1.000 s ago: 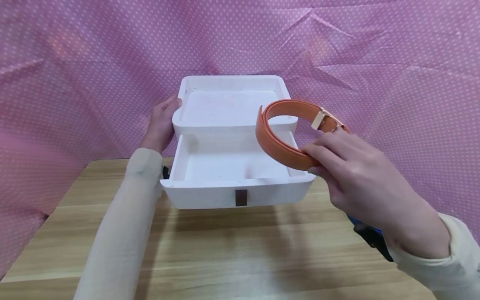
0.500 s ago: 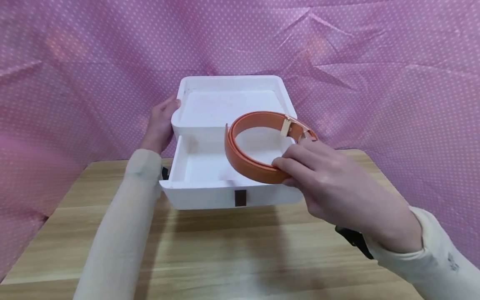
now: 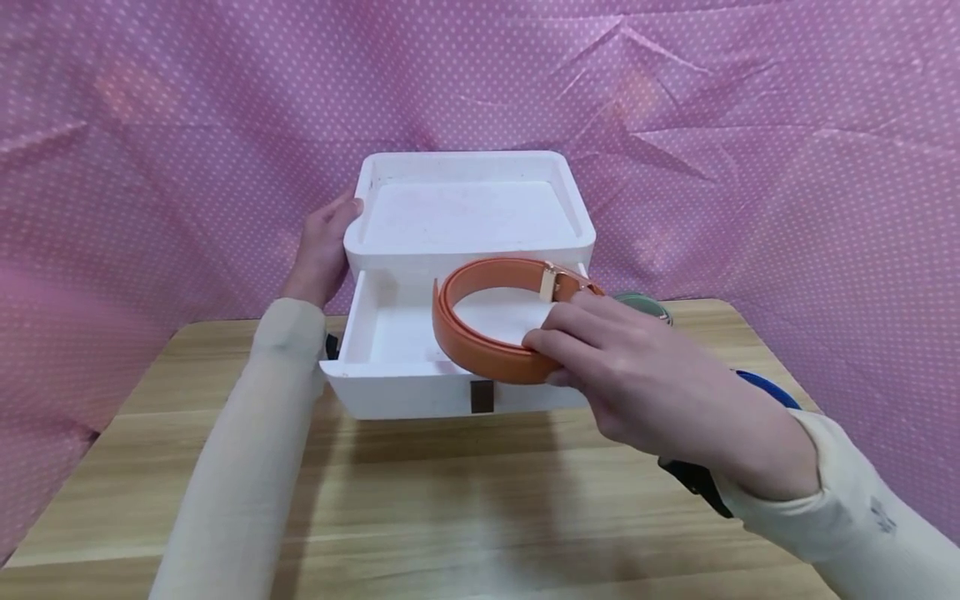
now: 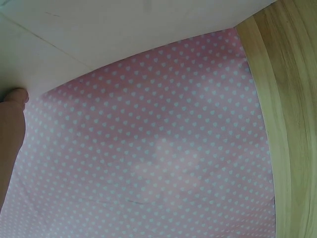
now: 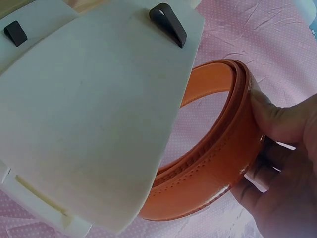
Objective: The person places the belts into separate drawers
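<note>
My right hand [image 3: 630, 358] holds a coiled orange belt [image 3: 465, 333] with a gold-coloured buckle, thumb on one face and fingers on the other. The coil hangs over the front part of a pulled-out white drawer [image 3: 405, 392], which has a dark pull tab. In the right wrist view, the drawer front [image 5: 99, 109] covers part of the belt [image 5: 198, 178]. At the left side of the white drawer box [image 3: 468, 250], my left hand [image 3: 321, 250] rests against the wall near its top rim. Only a fingertip [image 4: 19, 96] and part of that hand show in the left wrist view.
A green coiled item [image 3: 645, 305] lies on the wooden table [image 3: 450, 500] behind my right hand. Further right, a blue strap-like item [image 3: 768, 388] is partly hidden by my forearm. Pink dotted cloth [image 3: 675, 100] hangs behind and at both sides.
My right hand has carried the orange belt leftward and down over the drawer. The green item has come into sight. My left hand and the drawer box have stayed in place.
</note>
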Available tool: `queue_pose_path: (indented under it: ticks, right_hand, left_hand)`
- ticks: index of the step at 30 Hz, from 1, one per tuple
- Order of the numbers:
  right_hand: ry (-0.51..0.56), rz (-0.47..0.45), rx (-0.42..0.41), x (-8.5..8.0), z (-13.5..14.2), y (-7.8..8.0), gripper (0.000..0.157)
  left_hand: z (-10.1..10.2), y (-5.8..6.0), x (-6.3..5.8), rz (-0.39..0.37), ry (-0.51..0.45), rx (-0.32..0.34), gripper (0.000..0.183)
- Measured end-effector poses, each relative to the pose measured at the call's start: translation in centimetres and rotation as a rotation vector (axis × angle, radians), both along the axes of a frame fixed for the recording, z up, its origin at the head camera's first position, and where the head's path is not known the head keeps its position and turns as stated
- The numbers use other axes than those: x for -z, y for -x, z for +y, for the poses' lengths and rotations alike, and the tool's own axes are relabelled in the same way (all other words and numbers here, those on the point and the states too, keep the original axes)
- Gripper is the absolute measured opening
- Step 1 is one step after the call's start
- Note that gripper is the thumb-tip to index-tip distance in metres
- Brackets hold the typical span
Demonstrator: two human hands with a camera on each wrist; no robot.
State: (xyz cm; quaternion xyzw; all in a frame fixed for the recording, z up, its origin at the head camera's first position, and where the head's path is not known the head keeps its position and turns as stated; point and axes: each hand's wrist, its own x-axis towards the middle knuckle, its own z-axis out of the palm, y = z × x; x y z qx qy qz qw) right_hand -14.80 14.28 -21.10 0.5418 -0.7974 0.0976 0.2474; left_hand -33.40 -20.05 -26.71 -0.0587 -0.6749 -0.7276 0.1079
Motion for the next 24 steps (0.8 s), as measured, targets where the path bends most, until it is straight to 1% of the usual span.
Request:
queue_pose_path:
  ticks: [7, 13, 18, 24]
  right_hand:
    - [-0.027, -0.004, -0.042, 0.0, -0.4, 0.4, 0.030]
    - [-0.001, -0.032, -0.088, 0.3, -0.5, 1.2, 0.032]
    - [0.029, -0.055, -0.080, 0.6, -0.4, 2.0, 0.031]
    - [0.025, -0.087, -0.067, 0.8, -0.4, 2.5, 0.028]
  left_hand:
    - [-0.1, 0.1, -0.1, -0.017, -0.010, -0.012, 0.049]
    - [0.0, 0.0, -0.2, -0.013, -0.001, -0.019, 0.047]
    - [0.2, 0.1, -0.1, -0.009, -0.006, -0.017, 0.045]
    - [0.0, 0.0, 0.0, 0.003, 0.003, -0.020, 0.049]
